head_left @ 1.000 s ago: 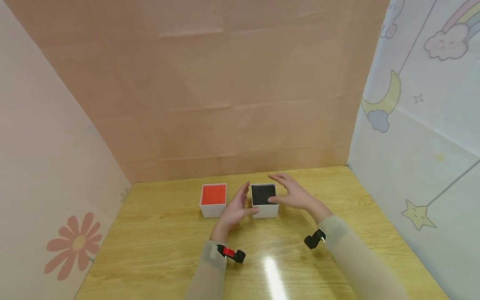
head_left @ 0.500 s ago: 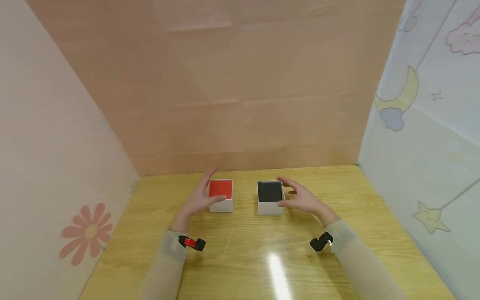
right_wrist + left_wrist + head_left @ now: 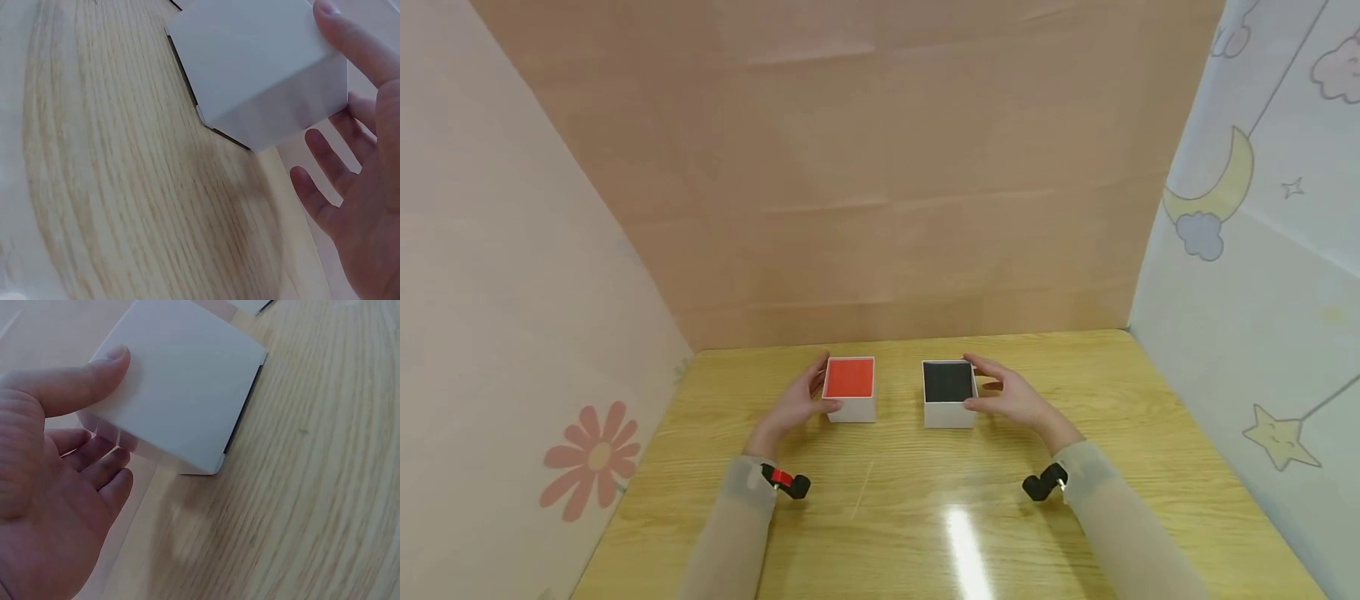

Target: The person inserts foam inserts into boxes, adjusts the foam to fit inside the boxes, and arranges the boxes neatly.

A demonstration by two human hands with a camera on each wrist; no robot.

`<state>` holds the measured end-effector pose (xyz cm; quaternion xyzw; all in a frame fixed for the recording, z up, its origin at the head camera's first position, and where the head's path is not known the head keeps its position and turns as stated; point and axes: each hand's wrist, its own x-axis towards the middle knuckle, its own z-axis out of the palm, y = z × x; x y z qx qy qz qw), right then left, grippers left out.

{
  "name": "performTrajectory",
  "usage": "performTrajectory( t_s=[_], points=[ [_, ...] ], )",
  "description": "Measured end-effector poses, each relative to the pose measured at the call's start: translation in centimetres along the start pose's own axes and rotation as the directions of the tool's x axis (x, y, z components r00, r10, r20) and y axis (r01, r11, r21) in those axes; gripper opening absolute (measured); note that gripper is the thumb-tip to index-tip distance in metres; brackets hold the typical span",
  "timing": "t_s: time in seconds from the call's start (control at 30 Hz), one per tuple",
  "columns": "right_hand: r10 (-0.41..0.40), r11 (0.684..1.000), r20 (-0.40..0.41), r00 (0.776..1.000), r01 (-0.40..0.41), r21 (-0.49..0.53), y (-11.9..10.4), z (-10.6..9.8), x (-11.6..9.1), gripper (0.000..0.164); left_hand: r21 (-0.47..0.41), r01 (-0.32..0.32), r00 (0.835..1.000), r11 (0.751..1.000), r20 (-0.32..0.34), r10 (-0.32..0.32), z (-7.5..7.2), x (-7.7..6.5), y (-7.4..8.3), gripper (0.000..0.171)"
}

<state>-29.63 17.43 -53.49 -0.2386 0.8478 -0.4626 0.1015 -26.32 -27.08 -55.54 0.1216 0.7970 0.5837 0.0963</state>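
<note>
Two small white boxes stand side by side on the wooden table. The left one (image 3: 850, 379) shows a red square inside its white rim, the right one (image 3: 948, 383) a black square. My left hand (image 3: 792, 410) holds the red box from its left, thumb on the front face and fingers round the side. Around the right side of the black box, my right hand (image 3: 1017, 402) has its thumb on the front and a finger near the back corner. In the right wrist view, the other fingers (image 3: 315, 200) stand off the box.
The wood-grain table (image 3: 895, 500) carries a bright light reflection near the front. Behind it rises a tan paper backdrop (image 3: 880, 183). Pale walls with printed drawings close in the left (image 3: 497, 275) and right (image 3: 1247, 317). Each sleeve wears a small black camera mount.
My left hand has moved left, from beside the black box to the outer side of the red box, and closed on it. My right hand has stayed by the black box. The view has shifted slightly.
</note>
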Motion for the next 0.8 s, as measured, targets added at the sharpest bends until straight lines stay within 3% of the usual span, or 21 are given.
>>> performTrajectory(
  t_s=[0.5,0.67,0.8],
  points=[
    [-0.008,1.000,-0.007,1.000,0.008,0.029,0.3,0.4,-0.5,0.092,0.018,0.001,1.000,1.000,-0.017,-0.001,1.2,-0.6,-0.4,0.105],
    [-0.097,0.991,0.004,0.995,0.096,0.095,0.1,0.1,-0.8,0.092,0.065,-0.031,0.999,0.997,-0.008,0.031,0.9,-0.9,-0.4,0.114],
    [-0.131,0.983,-0.031,0.991,0.134,0.126,-0.4,-0.8,-1.8,0.081,0.056,-0.053,0.998,0.997,-0.017,0.054,-0.2,-2.3,-0.6,0.109]
  ],
)
